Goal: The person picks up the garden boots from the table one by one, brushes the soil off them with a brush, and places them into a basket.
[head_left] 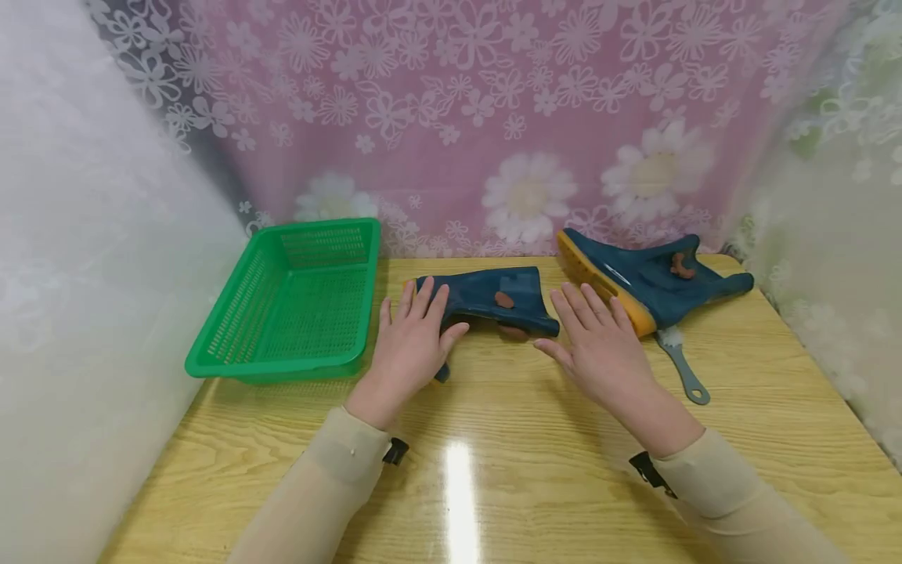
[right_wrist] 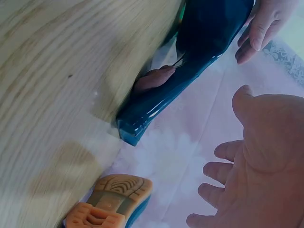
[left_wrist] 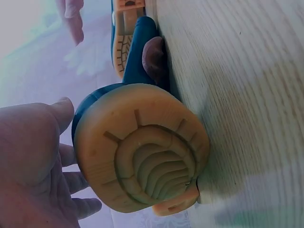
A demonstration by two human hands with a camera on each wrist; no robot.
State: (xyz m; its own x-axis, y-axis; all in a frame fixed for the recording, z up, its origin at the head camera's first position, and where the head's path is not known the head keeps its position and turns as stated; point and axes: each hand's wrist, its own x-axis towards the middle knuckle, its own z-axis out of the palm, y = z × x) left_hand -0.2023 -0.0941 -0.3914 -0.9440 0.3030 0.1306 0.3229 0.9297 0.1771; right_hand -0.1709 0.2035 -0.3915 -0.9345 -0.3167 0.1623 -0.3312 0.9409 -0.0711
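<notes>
A dark blue rubber boot [head_left: 479, 291] with an orange sole [left_wrist: 102, 142] lies on its side in the middle, with brown mud-like lumps [head_left: 503, 300] on its shaft. My left hand [head_left: 411, 338] is spread over its foot end, fingers fairly straight, hiding part of it; firm contact is unclear. Between this boot's opening and a second boot [head_left: 637, 270], my right hand [head_left: 599, 345] hovers palm down, fingers extended and holding nothing. The second boot lies tilted at the right, its orange sole toward me and a brown lump [head_left: 682, 266] on its shaft.
A green plastic basket [head_left: 282, 366] stands at the left. Beside the right boot lies a grey-handled tool [head_left: 682, 368], its head partly hidden by the sole. Floral curtains [head_left: 423, 117] enclose the back and sides of the wooden table [head_left: 550, 486].
</notes>
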